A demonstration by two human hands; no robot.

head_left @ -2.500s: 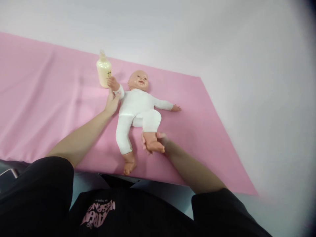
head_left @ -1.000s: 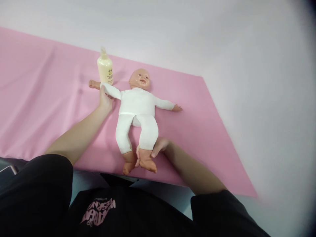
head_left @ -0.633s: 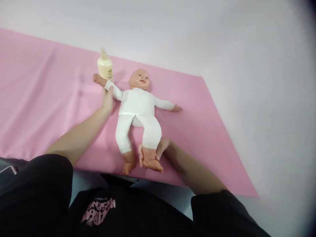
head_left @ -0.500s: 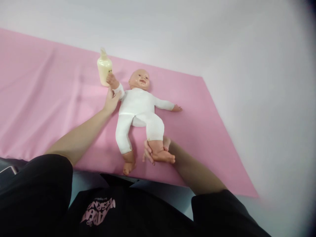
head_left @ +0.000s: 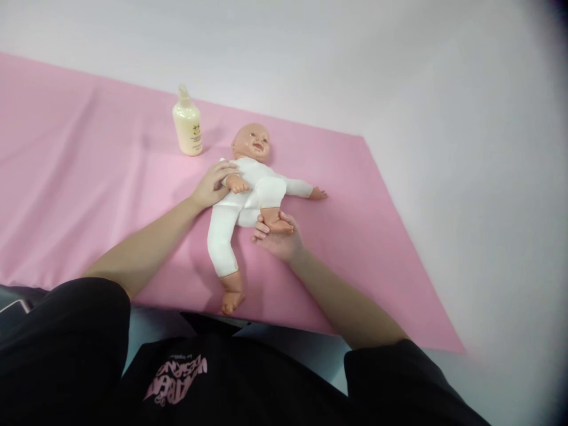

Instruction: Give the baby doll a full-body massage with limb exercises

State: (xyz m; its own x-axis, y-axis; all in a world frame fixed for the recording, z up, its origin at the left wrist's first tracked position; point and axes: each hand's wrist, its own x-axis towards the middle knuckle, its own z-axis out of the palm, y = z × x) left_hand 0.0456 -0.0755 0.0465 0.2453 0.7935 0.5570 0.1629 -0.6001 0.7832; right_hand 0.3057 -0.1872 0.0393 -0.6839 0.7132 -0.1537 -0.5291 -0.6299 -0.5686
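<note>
A baby doll (head_left: 248,168) with a white cloth body and bare plastic head, hands and feet lies on its back on the pink sheet (head_left: 364,254). My left hand (head_left: 217,182) is closed around the doll's arm on the left side, which is folded over its chest. The doll's small hand pokes out past my fingers. With my right hand (head_left: 279,236) I grip the lower leg on the right side from below, and that knee is bent up toward the belly. The doll's other leg (head_left: 222,239) lies stretched toward me.
A pale yellow pump bottle (head_left: 189,127) stands upright beyond my left hand, beside the doll's head. The sheet's near edge runs just in front of my body. White surface lies behind and to the right. A dark object with a light edge shows at the far left.
My left hand has folded the doll's arm inward from the bottle side onto the chest. My right hand has pushed the held leg up toward the belly, bending it.
</note>
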